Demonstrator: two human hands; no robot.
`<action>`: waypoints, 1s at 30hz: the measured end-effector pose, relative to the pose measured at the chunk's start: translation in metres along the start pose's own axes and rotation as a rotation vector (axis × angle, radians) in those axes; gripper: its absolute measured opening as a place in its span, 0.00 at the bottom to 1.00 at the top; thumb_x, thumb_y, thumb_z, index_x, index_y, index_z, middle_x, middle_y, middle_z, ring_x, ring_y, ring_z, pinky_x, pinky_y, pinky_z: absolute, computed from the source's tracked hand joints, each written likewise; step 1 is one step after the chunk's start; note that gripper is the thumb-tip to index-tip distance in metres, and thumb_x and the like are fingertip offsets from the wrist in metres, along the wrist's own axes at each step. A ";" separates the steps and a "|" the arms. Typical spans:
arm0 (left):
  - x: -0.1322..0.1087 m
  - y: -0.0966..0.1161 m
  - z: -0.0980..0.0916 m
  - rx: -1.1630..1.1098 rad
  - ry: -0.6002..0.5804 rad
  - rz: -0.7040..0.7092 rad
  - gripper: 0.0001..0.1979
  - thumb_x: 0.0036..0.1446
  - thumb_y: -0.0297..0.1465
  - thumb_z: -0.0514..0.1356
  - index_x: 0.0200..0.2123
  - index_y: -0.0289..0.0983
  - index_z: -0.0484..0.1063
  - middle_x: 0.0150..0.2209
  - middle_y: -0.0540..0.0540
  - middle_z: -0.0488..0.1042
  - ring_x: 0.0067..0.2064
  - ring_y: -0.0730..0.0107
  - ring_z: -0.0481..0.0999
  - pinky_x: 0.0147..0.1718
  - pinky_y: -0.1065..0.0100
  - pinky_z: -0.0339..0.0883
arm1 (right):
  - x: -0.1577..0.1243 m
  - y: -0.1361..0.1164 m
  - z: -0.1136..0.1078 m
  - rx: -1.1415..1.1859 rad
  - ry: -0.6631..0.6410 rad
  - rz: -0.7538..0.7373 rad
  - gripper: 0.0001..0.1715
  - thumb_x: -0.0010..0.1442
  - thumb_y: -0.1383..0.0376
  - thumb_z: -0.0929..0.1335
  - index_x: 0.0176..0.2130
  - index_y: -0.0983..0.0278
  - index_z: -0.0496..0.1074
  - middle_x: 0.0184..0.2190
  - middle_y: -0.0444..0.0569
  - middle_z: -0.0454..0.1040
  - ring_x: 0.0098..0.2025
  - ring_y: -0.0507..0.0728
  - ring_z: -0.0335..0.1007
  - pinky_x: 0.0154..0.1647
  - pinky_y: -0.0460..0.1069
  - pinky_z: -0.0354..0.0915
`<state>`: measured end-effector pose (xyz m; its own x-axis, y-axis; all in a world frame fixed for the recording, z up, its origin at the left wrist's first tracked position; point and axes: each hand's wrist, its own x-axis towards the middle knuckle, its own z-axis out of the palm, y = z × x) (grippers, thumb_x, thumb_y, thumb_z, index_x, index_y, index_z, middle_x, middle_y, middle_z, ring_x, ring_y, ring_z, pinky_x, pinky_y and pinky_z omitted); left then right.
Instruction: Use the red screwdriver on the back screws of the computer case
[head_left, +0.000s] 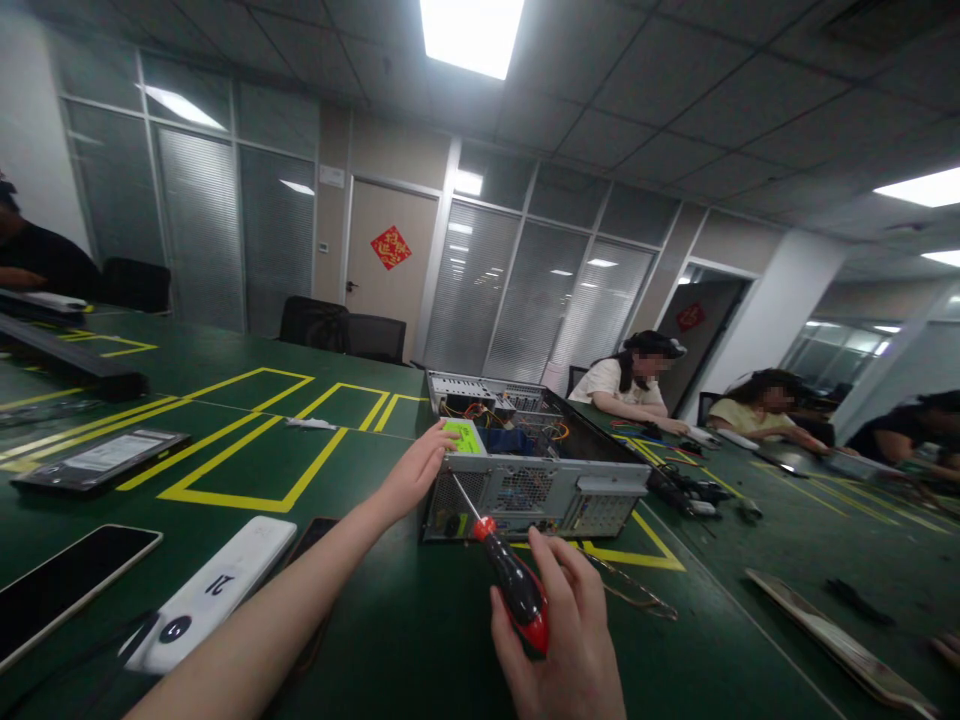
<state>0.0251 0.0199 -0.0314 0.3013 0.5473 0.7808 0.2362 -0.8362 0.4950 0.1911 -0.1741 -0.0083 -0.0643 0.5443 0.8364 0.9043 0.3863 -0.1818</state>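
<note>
An open desktop computer case (559, 475) lies on the table in front of me, its rear panel facing me. Inside, at its left corner, sits a power supply with a bright green label (463, 437). My left hand (416, 465) rests on that corner, fingers stretched over the power supply's top edge. A screwdriver (517, 582) with a black and red handle is in my right hand (566, 620), its shaft pointing up and left. The tip appears to be at the rear panel below the power supply's corner; whether it touches a screw I cannot tell.
On the left are a hard drive (97, 455), a phone (71, 580) and a white device marked 21 (217, 590). Eyeglasses (637, 590) lie right of my hand. Cables (694, 490) sit beyond the case. Several people work around the table (375, 610).
</note>
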 end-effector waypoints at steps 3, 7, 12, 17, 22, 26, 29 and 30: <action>-0.001 0.000 0.004 -0.039 0.054 0.024 0.16 0.64 0.35 0.42 0.41 0.36 0.66 0.46 0.41 0.69 0.60 0.62 0.58 0.60 0.53 0.51 | 0.000 0.002 0.000 0.046 -0.063 -0.057 0.26 0.56 0.63 0.65 0.54 0.63 0.60 0.46 0.58 0.70 0.45 0.60 0.71 0.37 0.50 0.72; -0.002 -0.001 0.007 -0.073 0.087 0.020 0.16 0.64 0.37 0.42 0.40 0.37 0.67 0.46 0.41 0.69 0.59 0.62 0.59 0.60 0.53 0.51 | -0.003 0.004 0.003 0.095 -0.150 -0.100 0.23 0.56 0.66 0.64 0.52 0.65 0.62 0.44 0.56 0.72 0.42 0.57 0.73 0.38 0.47 0.72; -0.002 0.000 0.006 -0.087 0.086 0.004 0.16 0.64 0.38 0.43 0.40 0.37 0.67 0.46 0.41 0.69 0.59 0.61 0.58 0.60 0.53 0.50 | -0.012 0.006 0.011 0.104 -0.086 -0.137 0.16 0.55 0.69 0.63 0.45 0.65 0.68 0.44 0.57 0.71 0.37 0.55 0.73 0.34 0.46 0.72; -0.001 0.003 0.006 -0.075 0.078 0.001 0.16 0.64 0.38 0.43 0.38 0.37 0.66 0.45 0.42 0.69 0.59 0.61 0.59 0.59 0.53 0.51 | -0.015 0.008 0.012 0.147 -0.148 -0.122 0.19 0.54 0.72 0.61 0.45 0.64 0.68 0.45 0.58 0.68 0.30 0.52 0.70 0.30 0.47 0.70; -0.003 0.006 0.007 -0.098 0.103 -0.055 0.14 0.63 0.38 0.44 0.38 0.38 0.64 0.46 0.41 0.68 0.60 0.61 0.58 0.59 0.53 0.52 | -0.017 0.008 0.007 0.214 -0.090 -0.050 0.17 0.54 0.71 0.62 0.45 0.63 0.68 0.44 0.57 0.69 0.33 0.54 0.71 0.33 0.48 0.71; -0.005 0.008 0.007 -0.100 0.119 -0.078 0.13 0.63 0.38 0.45 0.38 0.38 0.63 0.47 0.41 0.68 0.60 0.60 0.58 0.58 0.53 0.53 | -0.020 0.013 -0.005 0.191 0.025 0.030 0.14 0.53 0.67 0.65 0.43 0.62 0.68 0.41 0.55 0.71 0.39 0.59 0.72 0.37 0.52 0.71; -0.005 0.008 0.007 -0.089 0.124 -0.065 0.13 0.63 0.39 0.45 0.37 0.38 0.64 0.47 0.41 0.69 0.60 0.60 0.59 0.58 0.55 0.53 | -0.018 0.025 -0.016 0.129 0.058 0.082 0.13 0.53 0.66 0.66 0.42 0.62 0.68 0.39 0.54 0.71 0.40 0.59 0.71 0.37 0.53 0.71; -0.005 0.007 0.007 -0.085 0.125 -0.063 0.14 0.63 0.39 0.44 0.37 0.38 0.64 0.47 0.41 0.69 0.59 0.60 0.59 0.58 0.55 0.53 | -0.018 0.029 -0.018 0.112 0.040 0.079 0.13 0.53 0.66 0.66 0.41 0.62 0.68 0.39 0.54 0.71 0.39 0.59 0.71 0.37 0.53 0.71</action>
<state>0.0318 0.0112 -0.0343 0.1698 0.5943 0.7861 0.1700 -0.8034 0.5707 0.2259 -0.1856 -0.0192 0.0238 0.5469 0.8369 0.8528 0.4258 -0.3024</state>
